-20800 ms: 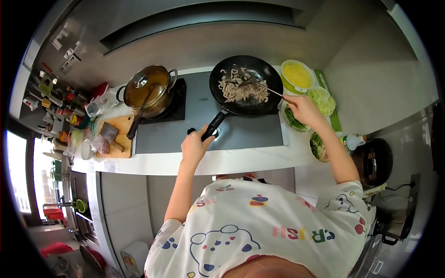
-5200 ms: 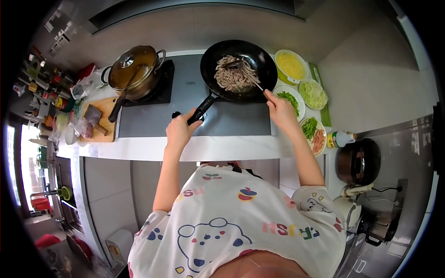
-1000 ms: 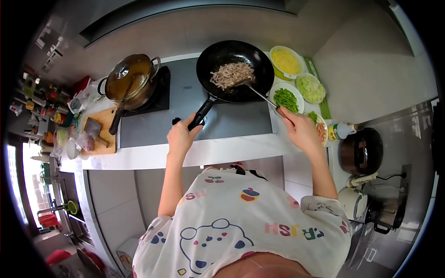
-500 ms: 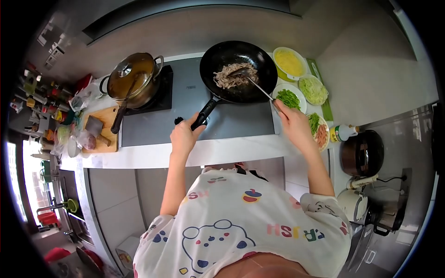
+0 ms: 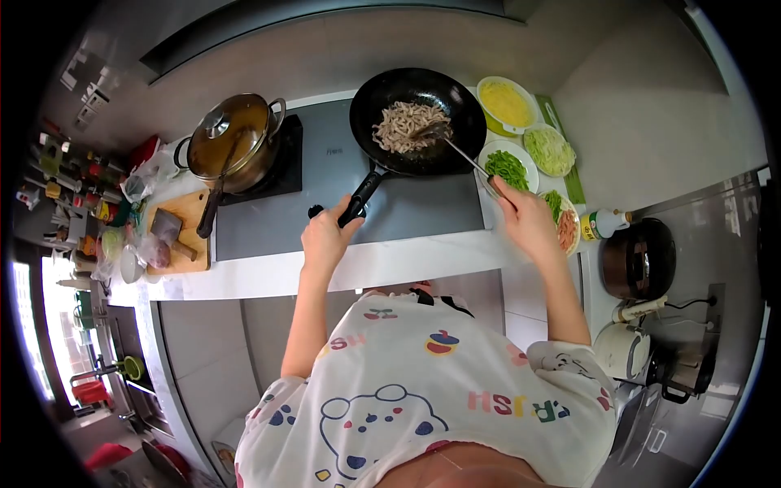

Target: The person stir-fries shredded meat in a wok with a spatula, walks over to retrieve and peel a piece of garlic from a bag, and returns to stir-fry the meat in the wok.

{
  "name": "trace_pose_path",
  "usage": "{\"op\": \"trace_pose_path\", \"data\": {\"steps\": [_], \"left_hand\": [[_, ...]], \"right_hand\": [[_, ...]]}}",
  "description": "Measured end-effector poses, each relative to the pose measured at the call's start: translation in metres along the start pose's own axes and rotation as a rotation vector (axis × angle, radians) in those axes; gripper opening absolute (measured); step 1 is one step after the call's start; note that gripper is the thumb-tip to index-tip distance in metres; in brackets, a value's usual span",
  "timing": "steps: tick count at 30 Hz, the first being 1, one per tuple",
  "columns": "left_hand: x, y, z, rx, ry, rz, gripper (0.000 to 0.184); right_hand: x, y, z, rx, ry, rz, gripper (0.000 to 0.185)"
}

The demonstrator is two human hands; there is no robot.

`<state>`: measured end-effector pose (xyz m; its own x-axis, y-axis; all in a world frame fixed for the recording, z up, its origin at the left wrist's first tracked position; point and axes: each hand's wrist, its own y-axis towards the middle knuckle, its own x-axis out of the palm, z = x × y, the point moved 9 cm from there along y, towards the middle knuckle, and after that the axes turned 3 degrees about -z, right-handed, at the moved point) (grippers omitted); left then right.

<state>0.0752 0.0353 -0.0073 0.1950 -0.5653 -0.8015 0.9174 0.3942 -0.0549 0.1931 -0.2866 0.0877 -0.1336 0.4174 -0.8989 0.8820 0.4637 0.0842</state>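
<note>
My left hand (image 5: 327,237) is closed round the black handle of a wok (image 5: 386,91) on the dark stovetop. Strips of pale, browned meat (image 5: 400,126) lie in a heap in the wok's middle. In my right hand (image 5: 525,213) is the handle end of a long metal spatula (image 5: 468,158), its head resting in the right side of the meat. Just beyond that hand sits a white plate of chopped green vegetable (image 5: 506,169). A second plate, holding greens and pink strips (image 5: 567,230), is partly hidden behind my right wrist.
At left stands a lidded pot (image 5: 236,169) with a black-handled utensil across its lid. A cleaver (image 5: 166,224) lies on a wooden board (image 5: 195,203). On the right are a bowl of yellow shreds (image 5: 506,103), shredded pale-green vegetable (image 5: 550,152), a bottle (image 5: 604,224) and a brown appliance (image 5: 639,259).
The spatula head has moved slightly right and down, and my right hand has shifted right with it. The meat is spread differently. My left hand keeps its grip on the wok handle.
</note>
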Motion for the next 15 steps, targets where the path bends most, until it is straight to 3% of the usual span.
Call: {"op": "trace_pose_path", "data": {"steps": [6, 9, 11, 13, 15], "left_hand": [[0.002, 0.0, -0.001, 0.014, -0.009, -0.019, 0.052], [0.001, 0.002, -0.002, 0.024, 0.027, -0.036, 0.053], [-0.001, 0.002, -0.001, 0.063, 0.021, -0.036, 0.052], [0.002, 0.003, -0.001, 0.116, 0.016, -0.028, 0.052], [0.003, 0.003, 0.0, 0.111, 0.032, -0.079, 0.052]], "right_hand": [[0.013, -0.024, 0.007, -0.006, 0.008, -0.027, 0.041], [0.003, -0.025, -0.001, -0.009, 0.116, 0.071, 0.041], [0.026, -0.022, 0.01, -0.114, 0.221, 0.234, 0.042], [0.065, -0.01, 0.026, -0.087, 0.228, 0.328, 0.041], [0.099, 0.0, 0.03, 0.028, 0.233, 0.279, 0.046]]}}
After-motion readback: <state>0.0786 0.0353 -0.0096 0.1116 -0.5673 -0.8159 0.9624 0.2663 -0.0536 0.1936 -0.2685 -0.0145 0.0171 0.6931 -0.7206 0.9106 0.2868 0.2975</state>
